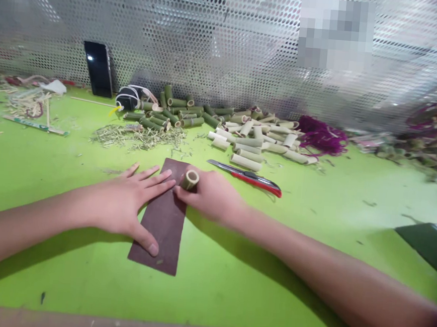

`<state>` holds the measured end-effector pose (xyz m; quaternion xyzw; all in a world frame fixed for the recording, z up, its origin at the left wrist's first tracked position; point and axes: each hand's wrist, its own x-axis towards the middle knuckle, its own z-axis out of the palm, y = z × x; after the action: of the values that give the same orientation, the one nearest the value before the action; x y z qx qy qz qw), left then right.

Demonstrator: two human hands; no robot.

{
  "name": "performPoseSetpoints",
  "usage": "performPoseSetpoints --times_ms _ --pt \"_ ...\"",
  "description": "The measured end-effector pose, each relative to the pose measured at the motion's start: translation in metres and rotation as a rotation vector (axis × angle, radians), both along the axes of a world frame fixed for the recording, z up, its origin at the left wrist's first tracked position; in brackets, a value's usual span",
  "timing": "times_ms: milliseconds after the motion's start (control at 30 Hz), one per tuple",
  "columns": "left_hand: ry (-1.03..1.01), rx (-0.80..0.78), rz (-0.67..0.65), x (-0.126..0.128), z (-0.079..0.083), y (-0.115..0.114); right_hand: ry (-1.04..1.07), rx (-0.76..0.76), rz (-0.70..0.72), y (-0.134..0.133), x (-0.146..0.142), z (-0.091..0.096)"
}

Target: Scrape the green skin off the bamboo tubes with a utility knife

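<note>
- Right hand [210, 195] pinched the bamboo tube [190, 180] in its fingers, tube pressed on the brown sheet [163, 219].
- Left hand [124, 204] lay flat, fingers spread, pinning that sheet to the green bench [232, 275].

A short, pale bamboo tube [190, 180], hollow with its open end tilted up, sits pinched in the fingers of the right hand [210, 195], its lower end on a dark brown sandpaper sheet [164, 219]. The sheet lies flat under the spread left hand [124, 201].
</note>
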<state>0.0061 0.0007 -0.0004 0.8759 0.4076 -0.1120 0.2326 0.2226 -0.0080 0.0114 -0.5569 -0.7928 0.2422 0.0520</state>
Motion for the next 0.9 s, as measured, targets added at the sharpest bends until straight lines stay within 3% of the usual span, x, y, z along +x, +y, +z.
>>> performPoseSetpoints --times_ms 167,300,433,600,733,900 --pt "0.003 0.005 0.0 0.0011 -0.001 0.0005 0.067 -0.111 0.204 -0.0032 -0.0007 -0.0006" --pt "0.004 0.004 0.002 0.0006 -0.0007 0.0002 -0.039 0.004 0.005 -0.0047 -0.0011 -0.0002" --pt "-0.002 0.009 0.0 -0.0002 -0.001 -0.0002 0.019 -0.082 0.237 -0.007 -0.0017 -0.002" --pt "0.003 -0.001 0.004 0.0001 -0.0008 0.0002 -0.081 0.039 0.005 0.0005 0.0006 -0.0007" --pt "0.009 -0.002 0.005 0.0007 -0.0008 0.0002 0.001 -0.054 0.242 -0.0056 -0.0001 0.0" --pt "0.005 0.002 0.004 0.0003 -0.002 0.0005 -0.084 0.007 0.043 -0.0052 -0.0005 0.0005"
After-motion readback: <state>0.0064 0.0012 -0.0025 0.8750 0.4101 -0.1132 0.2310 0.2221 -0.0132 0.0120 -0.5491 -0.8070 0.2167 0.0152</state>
